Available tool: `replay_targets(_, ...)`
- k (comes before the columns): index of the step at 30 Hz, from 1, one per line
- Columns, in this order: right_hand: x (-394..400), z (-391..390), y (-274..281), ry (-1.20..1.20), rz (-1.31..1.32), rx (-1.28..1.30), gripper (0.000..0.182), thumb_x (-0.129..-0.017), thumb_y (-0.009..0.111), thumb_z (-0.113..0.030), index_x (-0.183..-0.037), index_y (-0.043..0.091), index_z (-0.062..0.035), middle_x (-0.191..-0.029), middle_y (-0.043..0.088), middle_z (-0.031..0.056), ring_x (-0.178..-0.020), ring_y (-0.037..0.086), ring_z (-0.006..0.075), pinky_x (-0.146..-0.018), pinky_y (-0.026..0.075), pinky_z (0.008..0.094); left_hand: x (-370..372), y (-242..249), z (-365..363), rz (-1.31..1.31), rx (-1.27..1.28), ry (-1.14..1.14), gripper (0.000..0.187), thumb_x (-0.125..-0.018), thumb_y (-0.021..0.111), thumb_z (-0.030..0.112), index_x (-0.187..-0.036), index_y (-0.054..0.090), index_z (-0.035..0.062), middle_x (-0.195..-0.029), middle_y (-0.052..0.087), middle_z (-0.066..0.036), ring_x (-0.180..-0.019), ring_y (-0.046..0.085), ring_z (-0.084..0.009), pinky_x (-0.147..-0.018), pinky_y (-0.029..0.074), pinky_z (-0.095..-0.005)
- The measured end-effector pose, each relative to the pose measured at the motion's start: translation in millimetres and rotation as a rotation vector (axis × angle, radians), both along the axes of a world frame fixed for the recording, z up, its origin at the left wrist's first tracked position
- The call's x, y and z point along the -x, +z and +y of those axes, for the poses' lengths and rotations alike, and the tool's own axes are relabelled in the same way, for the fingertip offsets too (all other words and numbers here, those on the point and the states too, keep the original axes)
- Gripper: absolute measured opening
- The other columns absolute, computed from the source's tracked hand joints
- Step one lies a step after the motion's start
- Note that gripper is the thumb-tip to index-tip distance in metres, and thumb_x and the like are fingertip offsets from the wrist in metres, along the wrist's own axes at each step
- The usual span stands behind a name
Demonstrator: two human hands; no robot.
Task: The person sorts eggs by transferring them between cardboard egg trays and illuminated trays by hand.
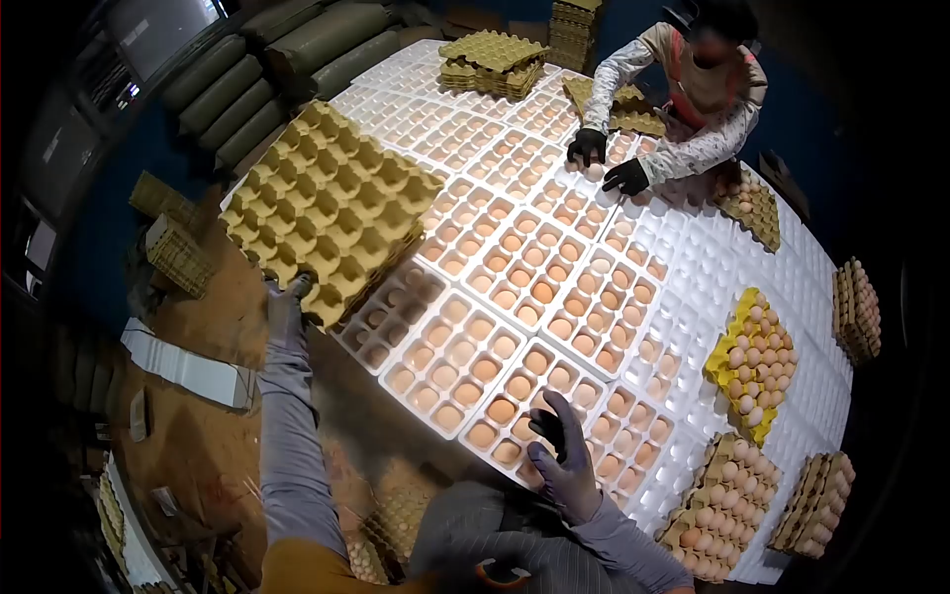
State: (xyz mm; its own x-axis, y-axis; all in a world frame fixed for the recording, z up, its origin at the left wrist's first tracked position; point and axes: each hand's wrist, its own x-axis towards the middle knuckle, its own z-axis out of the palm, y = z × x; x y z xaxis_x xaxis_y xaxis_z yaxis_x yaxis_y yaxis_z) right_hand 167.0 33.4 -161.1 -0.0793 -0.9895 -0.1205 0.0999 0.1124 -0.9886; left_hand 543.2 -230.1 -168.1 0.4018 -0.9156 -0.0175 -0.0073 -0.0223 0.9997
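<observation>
My left hand (288, 295), in a grey glove, grips the near edge of a stack of empty pulp egg trays (327, 203), tilted at the table's left side. The fingers are partly hidden by the stack. My right hand (566, 460), gloved with dark fingertips, hovers over the near edge of the table. Its thumb and fingers are apart and nothing is between them. Below and beside it, brown eggs (502, 410) sit in the pockets of white plastic trays (450, 426).
Across the table, a co-worker's gloved hands (606, 163) handle eggs. Filled egg trays (722, 505) and a yellow tray of eggs (754, 361) stand on the right. A pile of pulp trays (492, 61) sits at the far end. Stuffed sacks (322, 45) lie beyond the table.
</observation>
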Motion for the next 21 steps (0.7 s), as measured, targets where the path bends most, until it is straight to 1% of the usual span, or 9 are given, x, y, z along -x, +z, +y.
replay_targets(4,7.8,29.0,-29.8,-0.106,-0.013,-0.191,0.064,-0.092,0.064,-0.007,-0.150,0.037,-0.0061,-0.129,0.052,0.0131,-0.117,0.054,0.0204,-0.101,0.047,0.0347,-73.0,-59.0,-54.3,-0.088,-0.301,0.028,0.053,-0.082,0.070,0.007,-0.131,0.050,0.0009,-0.110,0.065,-0.012,-0.081,0.066,-0.0201,-0.065,0.056,-0.0272)
replay_targets(7,13.7,42.2,-37.3,-0.199,-0.084,-0.304,0.059,-0.093,0.063,-0.010,-0.148,0.040,-0.0066,-0.120,0.056,0.0101,-0.107,0.056,0.0153,-0.094,0.048,0.0302,-112.2,-114.3,-78.1,-0.071,-0.354,-0.134,0.072,-0.081,0.076,0.019,-0.141,0.042,-0.0003,-0.124,0.060,-0.018,-0.090,0.066,-0.0260,-0.078,0.057,-0.0328)
replay_targets(9,20.8,51.0,-32.3,-0.180,-0.154,-0.398,0.060,-0.094,0.059,-0.007,-0.150,0.038,-0.0051,-0.126,0.054,0.0049,-0.105,0.054,0.0128,-0.091,0.045,0.0278,-125.3,-138.3,-94.5,-0.624,-0.387,0.134,0.085,-0.079,0.079,0.032,-0.145,0.037,-0.0023,-0.137,0.050,-0.024,-0.112,0.057,-0.0323,-0.094,0.049,-0.0448)
replay_targets(11,25.7,55.8,-37.3,-0.084,0.055,-0.334,0.055,-0.095,0.060,-0.013,-0.146,0.042,-0.0030,-0.121,0.055,0.0042,-0.106,0.053,0.0127,-0.096,0.046,0.0286,-141.6,-186.9,-122.9,-0.998,-0.418,0.374,0.098,-0.077,0.079,0.049,-0.149,0.033,-0.0011,-0.148,0.038,-0.031,-0.134,0.041,-0.0435,-0.109,0.036,-0.0553)
replay_targets(12,26.7,60.2,-41.8,-0.054,0.084,-0.321,0.053,-0.096,0.060,-0.016,-0.145,0.044,-0.0034,-0.125,0.054,0.0057,-0.111,0.054,0.0139,-0.099,0.047,0.0323,-68.5,-116.6,-94.5,-1.174,-0.597,0.483,0.100,-0.078,0.075,0.057,-0.155,0.029,0.0117,-0.144,0.040,-0.030,-0.129,0.044,-0.0467,-0.107,0.038,-0.0548)
replay_targets(13,24.7,60.9,-31.9,-0.067,0.024,-0.368,0.052,-0.097,0.061,-0.018,-0.145,0.045,-0.0053,-0.132,0.053,0.0081,-0.118,0.054,0.0159,-0.103,0.048,0.0357,-58.6,-112.1,-93.6,-1.280,-0.344,0.511,0.081,-0.087,0.072,0.046,-0.154,0.034,0.0220,-0.137,0.046,-0.030,-0.126,0.047,-0.0424,-0.104,0.041,-0.0514)
replay_targets(15,27.0,70.4,-34.3,-0.032,0.112,-0.323,0.051,-0.099,0.062,-0.024,-0.145,0.047,-0.0086,-0.138,0.053,0.0111,-0.125,0.054,0.0225,-0.107,0.045,0.0369,8.2,-89.2,-79.8,-1.002,0.378,0.176,0.053,-0.098,0.059,0.012,-0.149,0.044,0.0055,-0.144,0.049,-0.021,-0.132,0.048,-0.0309,-0.108,0.041,-0.0375)
replay_targets(16,29.6,76.9,-40.2,-0.005,0.119,-0.255,0.051,-0.098,0.060,-0.030,-0.145,0.048,-0.0151,-0.144,0.051,0.0121,-0.131,0.052,0.0285,-0.106,0.045,0.0411,59.8,-82.1,-62.3,-0.414,0.302,-0.213,0.054,-0.099,0.058,0.011,-0.149,0.041,-0.0006,-0.148,0.050,-0.015,-0.134,0.049,-0.0244,-0.111,0.037,-0.0347)
replay_targets(21,56.9,97.0,-21.8,0.031,0.278,-0.219,0.043,-0.097,0.061,-0.032,-0.135,0.055,-0.0115,-0.130,0.060,0.0125,-0.121,0.058,0.0302,-0.101,0.047,0.0416,335.2,-45.6,97.9,-0.415,0.260,-1.085,0.028,-0.094,0.065,0.006,-0.122,0.067,0.0009,-0.115,0.071,-0.010,-0.108,0.067,-0.0185,-0.092,0.052,-0.0311)
